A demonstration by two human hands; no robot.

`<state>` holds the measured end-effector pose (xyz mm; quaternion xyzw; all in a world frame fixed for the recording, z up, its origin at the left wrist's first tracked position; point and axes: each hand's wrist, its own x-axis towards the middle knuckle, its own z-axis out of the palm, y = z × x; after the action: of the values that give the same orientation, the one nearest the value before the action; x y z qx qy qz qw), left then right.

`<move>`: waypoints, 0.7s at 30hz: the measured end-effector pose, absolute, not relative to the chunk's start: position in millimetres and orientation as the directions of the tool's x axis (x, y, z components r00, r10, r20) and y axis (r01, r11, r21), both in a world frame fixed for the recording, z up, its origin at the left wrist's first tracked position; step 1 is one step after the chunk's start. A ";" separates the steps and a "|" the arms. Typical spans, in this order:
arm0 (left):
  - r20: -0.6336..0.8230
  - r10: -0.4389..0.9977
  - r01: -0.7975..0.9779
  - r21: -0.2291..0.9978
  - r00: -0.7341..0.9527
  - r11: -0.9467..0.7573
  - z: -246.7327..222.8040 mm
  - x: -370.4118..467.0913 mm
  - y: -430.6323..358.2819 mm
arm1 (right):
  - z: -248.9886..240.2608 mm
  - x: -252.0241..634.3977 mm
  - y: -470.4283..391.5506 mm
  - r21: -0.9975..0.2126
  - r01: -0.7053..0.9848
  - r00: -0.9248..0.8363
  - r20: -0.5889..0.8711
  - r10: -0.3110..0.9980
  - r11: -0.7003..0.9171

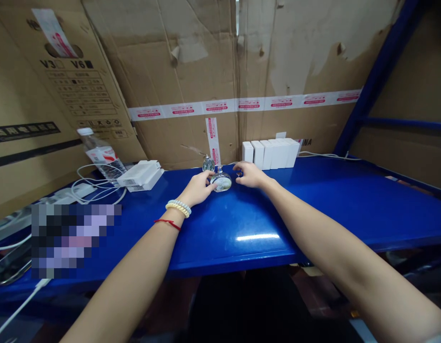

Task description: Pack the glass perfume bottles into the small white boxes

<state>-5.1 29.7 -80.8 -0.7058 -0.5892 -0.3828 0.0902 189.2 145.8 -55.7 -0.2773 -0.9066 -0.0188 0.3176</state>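
Observation:
My left hand (pixel 199 186) grips a small rounded clear glass bottle (pixel 221 183) with a narrow neck, upright at the blue table's surface; thumb and fingers are at its left side. It looks like a perfume bottle. A second glass bottle (pixel 208 164) stands just behind it, beyond my left fingers. To the right of the held bottle, apart from it, my right hand (pixel 251 175) has its fingers curled in a pinch. A tiny dark, shiny item shows between its fingertips, too small to name.
Several white boxes (pixel 272 154) stand in a row behind my right hand on the blue table (pixel 220 238). Leftward are a white box stack (pixel 139 176), a plastic water bottle (pixel 102 155), looped cables and a power strip (pixel 68 195). Cardboard (pixel 184 133) walls the back.

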 end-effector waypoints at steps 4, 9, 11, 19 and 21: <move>0.627 0.779 0.899 0.338 0.005 -0.278 -79.6 -3.5 28.0 | -56.3 189.1 146.2 -0.124 0.575 -0.633 0.559 0.535 0.809; 0.608 0.794 0.902 0.341 0.004 -0.265 -78.7 -2.8 27.6 | -59.5 190.2 149.5 -0.093 0.629 -0.646 0.491 0.585 0.772; 0.601 0.799 0.902 0.343 0.003 -0.262 -78.3 -2.2 27.2 | -60.6 190.2 150.6 -0.083 0.634 -0.648 0.486 0.587 0.769; 0.599 0.800 0.899 0.330 0.038 -0.289 -77.7 -1.0 26.3 | -49.8 180.4 141.6 -0.407 0.225 -0.439 0.769 0.465 0.885; 0.607 0.793 0.899 0.321 0.046 -0.298 -78.6 -1.6 27.4 | -45.1 176.6 136.2 -0.465 0.027 -0.404 0.805 0.435 0.885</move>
<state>-1.6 27.4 -78.6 -0.7196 -0.5879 -0.3623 0.0727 176.6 136.2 -45.1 -0.1414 -0.8152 0.1935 0.5272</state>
